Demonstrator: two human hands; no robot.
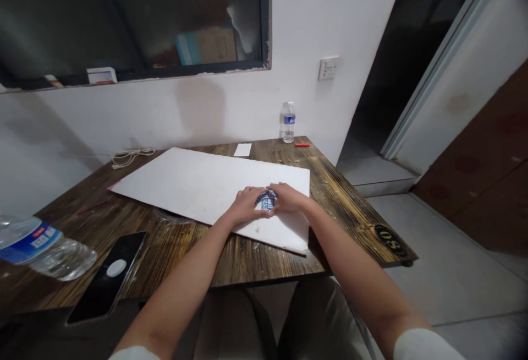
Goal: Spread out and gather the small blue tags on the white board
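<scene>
A small blue-and-white patterned thing shows in the gap between my two hands, on the right part of a large white board; its kind I cannot make out. My left hand curves round its left side, thumb at the near edge. From the right, my right hand closes round the other side. The fingertips of both hands come together at the far and near edges, hiding much of its outline. The board lies on a dark wooden table.
On the left, a large water bottle lies beside a black phone with a white disc. At the back are a white cable, a white card, a small water bottle and a red stick.
</scene>
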